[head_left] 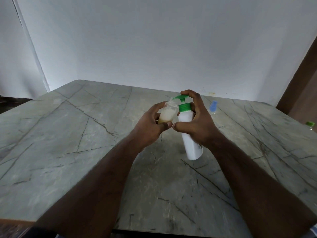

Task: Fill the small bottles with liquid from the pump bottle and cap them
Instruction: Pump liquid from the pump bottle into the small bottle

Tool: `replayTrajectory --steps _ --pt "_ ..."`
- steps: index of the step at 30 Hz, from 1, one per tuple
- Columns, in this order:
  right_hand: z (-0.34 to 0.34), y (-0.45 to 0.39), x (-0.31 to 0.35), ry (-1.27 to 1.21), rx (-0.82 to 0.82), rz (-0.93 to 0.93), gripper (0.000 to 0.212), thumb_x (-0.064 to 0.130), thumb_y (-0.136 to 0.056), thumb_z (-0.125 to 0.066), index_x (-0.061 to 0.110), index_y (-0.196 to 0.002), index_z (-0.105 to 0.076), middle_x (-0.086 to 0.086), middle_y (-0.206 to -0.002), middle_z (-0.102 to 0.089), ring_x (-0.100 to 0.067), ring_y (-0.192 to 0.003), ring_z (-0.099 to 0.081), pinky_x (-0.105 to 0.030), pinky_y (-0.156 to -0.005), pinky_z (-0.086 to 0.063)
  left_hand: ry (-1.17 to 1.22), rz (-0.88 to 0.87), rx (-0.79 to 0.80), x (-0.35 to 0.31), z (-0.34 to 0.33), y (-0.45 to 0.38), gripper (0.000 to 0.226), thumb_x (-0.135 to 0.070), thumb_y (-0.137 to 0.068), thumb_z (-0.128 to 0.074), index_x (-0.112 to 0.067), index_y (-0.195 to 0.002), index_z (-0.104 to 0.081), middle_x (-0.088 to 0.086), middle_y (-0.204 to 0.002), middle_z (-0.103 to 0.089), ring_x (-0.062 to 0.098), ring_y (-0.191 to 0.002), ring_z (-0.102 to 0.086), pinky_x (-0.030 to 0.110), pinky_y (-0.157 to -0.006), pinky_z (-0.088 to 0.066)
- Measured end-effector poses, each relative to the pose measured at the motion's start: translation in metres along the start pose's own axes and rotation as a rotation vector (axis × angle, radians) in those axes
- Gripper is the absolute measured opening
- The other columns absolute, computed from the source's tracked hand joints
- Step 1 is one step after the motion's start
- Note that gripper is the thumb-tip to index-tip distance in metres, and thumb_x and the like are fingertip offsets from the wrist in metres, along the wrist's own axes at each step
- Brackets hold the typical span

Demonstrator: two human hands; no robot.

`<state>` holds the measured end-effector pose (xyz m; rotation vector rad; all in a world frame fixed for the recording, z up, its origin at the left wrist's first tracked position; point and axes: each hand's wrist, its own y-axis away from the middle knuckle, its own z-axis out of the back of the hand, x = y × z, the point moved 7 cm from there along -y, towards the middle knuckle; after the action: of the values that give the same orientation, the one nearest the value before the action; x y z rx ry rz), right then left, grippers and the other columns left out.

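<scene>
You have one white pump bottle (186,117) and three small bottles in view. Your left hand (151,124) grips one uncapped small bottle (167,113) under the green nozzle; your right hand (197,122) wraps the pump bottle, lifted tilted above the worktop (68,143), forefinger on the pump. A blue-capped bottle (213,107) and a green-capped one (310,124) lie to the right.

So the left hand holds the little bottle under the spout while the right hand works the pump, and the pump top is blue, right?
Not quite: the head view shows the pump top is green, not blue. The rest holds: the left hand holds the little bottle at the spout, and the right hand works the pump.
</scene>
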<state>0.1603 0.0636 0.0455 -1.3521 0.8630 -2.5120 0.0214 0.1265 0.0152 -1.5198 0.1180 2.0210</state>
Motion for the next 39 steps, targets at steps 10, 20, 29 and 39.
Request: replayTrajectory --steps 10,20,29,39 --pt "-0.0026 0.0016 -0.0010 0.022 0.023 -0.008 0.098 0.017 -0.060 -0.081 0.040 -0.140 -0.031 0.046 -0.110 -0.047 0.005 -0.095 -0.059 -0.013 -0.072 -0.054 0.012 0.019 -0.006 -0.0011 0.0009 0.0027 0.069 -0.015 -0.092 -0.072 -0.030 -0.151 -0.039 0.003 -0.137 -0.061 0.018 -0.116 -0.062 0.039 -0.095 -0.057" --pt "-0.0011 0.0017 0.0015 -0.006 -0.007 0.001 0.096 0.022 -0.058 -0.082 0.037 -0.139 -0.034 0.020 -0.118 -0.054 -0.009 -0.095 -0.063 -0.028 -0.077 -0.058 0.007 0.030 -0.006 0.0001 0.0006 0.0016 0.071 -0.017 -0.091 -0.073 -0.031 -0.152 -0.038 0.004 -0.137 -0.062 0.020 -0.115 -0.063 0.038 -0.093 -0.058" --pt "-0.0006 0.0020 -0.0010 -0.027 -0.002 -0.020 0.090 0.014 -0.059 -0.083 0.035 -0.133 -0.037 0.023 -0.111 -0.056 -0.001 -0.090 -0.063 -0.019 -0.070 -0.054 -0.015 0.035 -0.002 -0.0005 -0.0012 0.0021 0.072 -0.015 -0.090 -0.075 -0.029 -0.151 -0.039 0.006 -0.141 -0.059 0.024 -0.121 -0.061 0.045 -0.097 -0.057" --pt "-0.0033 0.0024 0.0009 -0.007 0.021 0.002 0.097 0.017 -0.061 -0.080 0.034 -0.142 -0.031 0.042 -0.111 -0.048 0.005 -0.095 -0.060 -0.014 -0.072 -0.052 0.013 0.035 -0.009 -0.0015 0.0009 0.0027 0.071 -0.016 -0.091 -0.074 -0.030 -0.151 -0.038 0.006 -0.138 -0.061 0.023 -0.117 -0.062 0.042 -0.096 -0.057"
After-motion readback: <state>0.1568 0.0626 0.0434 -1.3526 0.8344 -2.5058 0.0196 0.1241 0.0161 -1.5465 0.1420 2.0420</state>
